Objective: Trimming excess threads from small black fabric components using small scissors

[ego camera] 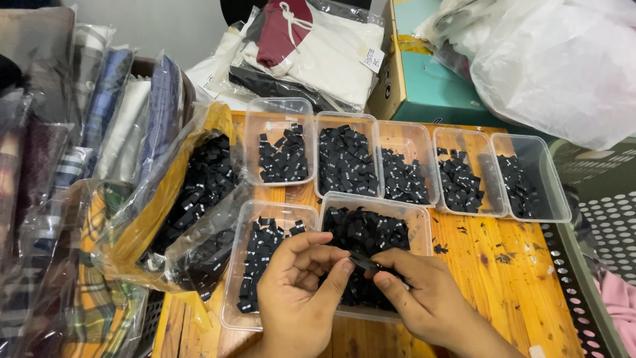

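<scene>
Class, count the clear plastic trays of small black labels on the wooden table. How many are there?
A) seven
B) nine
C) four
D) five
A: five clear trays stand in the back row and two more in front, each holding black labels, on the wooden table.

Both hands (361, 292) run off the bottom edge at the wrists and cover the front of a clear tub (376, 255). White marks on the small black labels (348, 159) are too small to read.
</scene>
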